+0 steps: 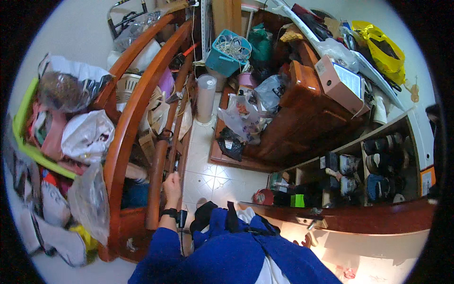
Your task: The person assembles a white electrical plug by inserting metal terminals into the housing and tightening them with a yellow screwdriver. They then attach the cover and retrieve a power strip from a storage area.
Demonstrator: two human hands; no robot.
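Note:
My left hand [171,190], with a dark band at the wrist, is closed beside a reddish wooden post [157,182]. A thin dark and silvery piece [177,164] shows just past its fingertips; I cannot make out what the fingers hold. My right hand [306,241] shows only in part beyond my blue sleeve, its fingers apart. It is close to a metal door handle [310,224] on the edge of a brown door [359,220], and I see nothing in it.
A wooden railing [137,102] stands at left, with bags behind it. Ahead are a clear cylinder [206,97], a blue basket of cables [226,62] and plastic bags [246,116] on a wooden step. A shoe rack [295,174] is at right. White tiles [201,182] cover the floor.

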